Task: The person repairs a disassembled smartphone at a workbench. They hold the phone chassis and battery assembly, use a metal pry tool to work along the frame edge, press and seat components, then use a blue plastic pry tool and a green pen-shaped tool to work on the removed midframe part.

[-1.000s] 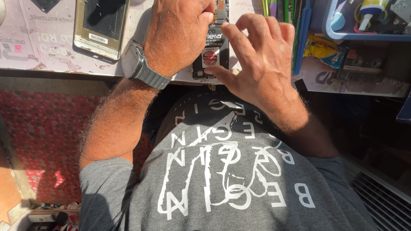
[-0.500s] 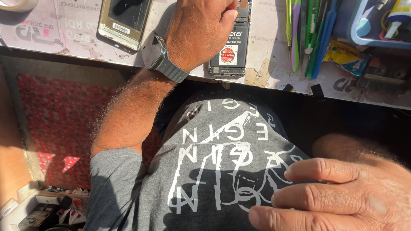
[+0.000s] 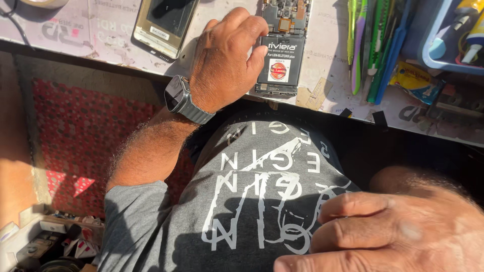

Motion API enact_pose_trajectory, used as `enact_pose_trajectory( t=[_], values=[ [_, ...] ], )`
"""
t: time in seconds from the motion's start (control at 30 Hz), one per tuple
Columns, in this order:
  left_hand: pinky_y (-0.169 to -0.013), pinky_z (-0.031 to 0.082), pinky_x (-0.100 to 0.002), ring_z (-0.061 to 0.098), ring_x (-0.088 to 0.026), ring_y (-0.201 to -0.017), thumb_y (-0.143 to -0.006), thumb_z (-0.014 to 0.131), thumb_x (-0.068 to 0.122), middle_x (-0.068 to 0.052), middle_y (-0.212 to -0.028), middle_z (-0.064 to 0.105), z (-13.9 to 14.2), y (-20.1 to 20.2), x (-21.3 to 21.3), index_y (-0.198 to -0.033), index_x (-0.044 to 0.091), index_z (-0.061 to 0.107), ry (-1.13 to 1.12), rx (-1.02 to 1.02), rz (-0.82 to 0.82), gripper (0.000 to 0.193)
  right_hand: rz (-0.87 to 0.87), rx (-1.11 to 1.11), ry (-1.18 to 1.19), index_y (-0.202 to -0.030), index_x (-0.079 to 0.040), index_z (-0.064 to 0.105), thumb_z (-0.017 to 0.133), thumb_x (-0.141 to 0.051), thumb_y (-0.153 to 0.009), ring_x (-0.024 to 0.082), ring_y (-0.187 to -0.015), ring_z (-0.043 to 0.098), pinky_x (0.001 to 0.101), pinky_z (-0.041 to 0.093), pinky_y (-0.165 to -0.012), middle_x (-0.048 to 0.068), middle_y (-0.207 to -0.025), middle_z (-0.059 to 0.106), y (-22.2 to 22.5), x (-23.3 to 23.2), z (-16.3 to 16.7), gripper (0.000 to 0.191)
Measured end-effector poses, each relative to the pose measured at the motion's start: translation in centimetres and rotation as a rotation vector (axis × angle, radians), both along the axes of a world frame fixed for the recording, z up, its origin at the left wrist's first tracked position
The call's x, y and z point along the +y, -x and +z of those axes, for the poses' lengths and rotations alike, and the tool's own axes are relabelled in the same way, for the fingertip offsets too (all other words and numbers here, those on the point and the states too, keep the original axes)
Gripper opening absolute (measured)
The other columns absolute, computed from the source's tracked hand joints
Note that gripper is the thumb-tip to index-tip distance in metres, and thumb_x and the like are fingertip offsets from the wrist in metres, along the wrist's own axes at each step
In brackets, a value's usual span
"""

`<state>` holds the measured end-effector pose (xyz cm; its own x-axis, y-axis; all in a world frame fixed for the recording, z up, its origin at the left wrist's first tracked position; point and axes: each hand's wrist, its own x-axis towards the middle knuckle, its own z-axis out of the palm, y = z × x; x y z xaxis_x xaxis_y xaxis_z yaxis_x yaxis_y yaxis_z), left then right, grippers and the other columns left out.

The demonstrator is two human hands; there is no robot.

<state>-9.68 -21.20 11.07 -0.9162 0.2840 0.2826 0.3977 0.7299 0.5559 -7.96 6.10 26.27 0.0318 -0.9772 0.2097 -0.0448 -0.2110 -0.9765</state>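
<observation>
Since the earlier pictures, the right hand [image 3: 398, 231] has left the opened phone and come down close under the camera, where it now lies against the grey printed shirt [image 3: 262, 176], its fingers [image 3: 353, 204] loose and stretched out, holding nothing. The view has also shifted a little, so the phone sits further to the right than half a second ago.

The left hand [image 3: 224, 65] stays on the surface [image 3: 91, 30], curled over the left edge of the opened phone [image 3: 282, 50]; its thumb and fingertips press on the phone's side and on the black battery [image 3: 280, 63], which carries a white label with a red round mark. Above the battery, the bare circuit board with a small gold part shows. A dark watch [image 3: 179, 98] sits on the left wrist.

To the left of that hand, well apart from the phone, a second phone frame [image 3: 164, 22] with a gold rim lies flat. To the right, green and blue tools [image 3: 370, 45] lie side by side, next to a blue tray [image 3: 443, 35]. A red patterned mat [image 3: 80, 136] lies on the floor below.
</observation>
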Motion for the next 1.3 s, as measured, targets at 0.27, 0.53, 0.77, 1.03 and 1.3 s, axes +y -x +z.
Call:
enact_pose_trajectory(
  t=[0.27, 0.53, 0.77, 1.03, 1.3],
  values=[
    [-0.092, 0.038, -0.046, 0.057, -0.023, -0.105, -0.076, 0.095, 0.039, -0.008, -0.112, 0.054, 0.9, -3.2, -0.5, -0.124, 0.005, 0.062, -0.027, -0.062, -0.162, 0.066, -0.599, 0.725, -0.137, -0.115, -0.004, 0.07, 0.075, -0.016, -0.09, 0.018, -0.089, 0.067, 0.0375, 0.047, -0.075, 0.009, -0.106, 0.073, 1.3, 0.2, -1.7, 0.028],
    [-0.089, 0.04, -0.044, 0.058, -0.02, -0.1, -0.075, 0.096, 0.025, -0.006, -0.116, 0.055, -0.4, -3.0, -0.5, -0.123, 0.008, 0.064, -0.036, -0.08, -0.16, 0.06, -1.04, 1.383, -0.464, -0.126, -0.014, 0.069, 0.076, -0.009, -0.089, 0.022, -0.107, 0.054, 0.0441, 0.037, -0.095, 0.002, -0.11, 0.062, 3.2, -3.2, -13.1, 0.038],
    [-0.088, 0.038, -0.045, 0.058, -0.022, -0.099, -0.074, 0.096, 0.026, -0.005, -0.115, 0.054, -0.8, -2.8, -0.7, -0.122, 0.009, 0.063, -0.078, -0.082, -0.145, 0.06, -1.025, 1.285, -0.487, -0.13, -0.013, 0.067, 0.073, -0.004, -0.087, 0.024, -0.105, 0.053, 0.045, 0.037, -0.093, 0.006, -0.108, 0.057, 3.8, -3.5, -13.9, 0.044],
    [-0.088, 0.038, -0.045, 0.057, -0.021, -0.099, -0.073, 0.096, 0.027, -0.004, -0.113, 0.054, -0.6, -2.5, -0.7, -0.121, 0.01, 0.063, -0.089, -0.101, -0.132, 0.061, -1.02, 1.28, -0.523, -0.127, -0.015, 0.065, 0.071, -0.004, -0.088, 0.025, -0.106, 0.055, 0.0452, 0.037, -0.092, 0.005, -0.105, 0.056, 4.7, -4.2, -13.9, 0.042],
    [-0.087, 0.038, -0.045, 0.057, -0.021, -0.099, -0.072, 0.096, 0.027, -0.003, -0.112, 0.054, -1.0, -2.4, -0.7, -0.12, 0.01, 0.064, -0.095, -0.094, -0.129, 0.06, -0.995, 1.359, -0.553, -0.127, -0.014, 0.066, 0.07, -0.004, -0.088, 0.024, -0.102, 0.055, 0.0448, 0.036, -0.087, 0.005, -0.102, 0.056, 5.0, -4.8, -13.3, 0.04]
  ],
)
